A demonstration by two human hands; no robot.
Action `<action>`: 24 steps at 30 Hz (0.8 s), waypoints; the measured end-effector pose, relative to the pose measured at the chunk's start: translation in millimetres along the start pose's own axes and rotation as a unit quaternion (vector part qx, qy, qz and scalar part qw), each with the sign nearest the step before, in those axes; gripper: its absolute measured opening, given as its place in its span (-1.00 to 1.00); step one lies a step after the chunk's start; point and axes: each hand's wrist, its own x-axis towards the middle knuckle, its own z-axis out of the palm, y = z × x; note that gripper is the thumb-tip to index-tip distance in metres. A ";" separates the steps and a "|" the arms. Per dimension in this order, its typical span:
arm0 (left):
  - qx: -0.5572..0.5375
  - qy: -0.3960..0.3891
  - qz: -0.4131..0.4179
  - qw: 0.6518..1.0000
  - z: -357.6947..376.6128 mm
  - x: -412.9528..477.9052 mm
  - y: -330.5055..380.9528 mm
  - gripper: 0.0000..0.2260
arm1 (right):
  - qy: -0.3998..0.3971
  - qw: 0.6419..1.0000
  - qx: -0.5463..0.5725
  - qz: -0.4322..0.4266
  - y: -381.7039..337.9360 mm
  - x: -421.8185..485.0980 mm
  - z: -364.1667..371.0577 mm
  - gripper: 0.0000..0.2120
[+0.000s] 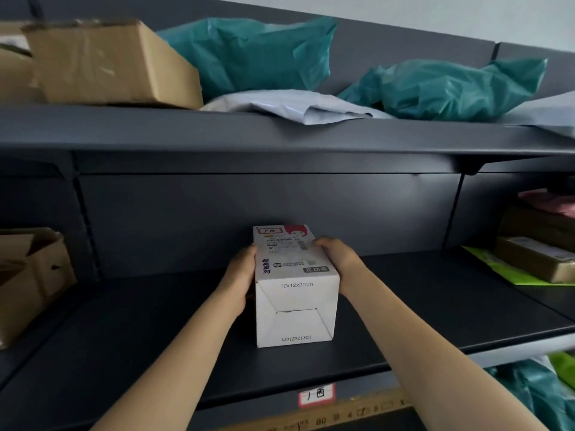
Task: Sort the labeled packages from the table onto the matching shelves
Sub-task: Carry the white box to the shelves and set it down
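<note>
A white carton (295, 293) marked 12x12x21cm, with a shipping label on top, rests lengthwise on the dark middle shelf (140, 331). My left hand (241, 275) presses against its left side and my right hand (337, 259) against its right side, so both grip it. A small red-framed label (316, 395) with handwritten characters is stuck on the shelf's front edge just below the carton.
The upper shelf (217, 129) carries a brown cardboard box (112, 63), teal bags (258, 51) and a grey mailer (292, 107). An open brown box (28, 281) sits at the left, brown parcels (535, 256) on a green sheet at the right. Teal bags (535, 390) lie on the shelf below.
</note>
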 end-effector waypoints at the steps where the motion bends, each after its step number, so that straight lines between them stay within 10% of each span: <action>1: 0.024 0.013 0.028 0.999 -0.5 -1.1 3.9 -0.69 | 0.006 1.000 -0.003 -0.013 -2.4 -3.0 -2.1 -0.81; 10: 0.087 0.011 0.277 0.957 1.7 -53.0 29.4 -0.64 | 0.072 0.963 -0.100 -0.241 -15.7 -50.6 -32.1 -0.60; 24: 0.066 -0.065 0.352 0.931 140.5 -226.2 9.6 -0.67 | 0.139 0.915 -0.109 -0.363 -25.1 -216.8 -209.8 -0.64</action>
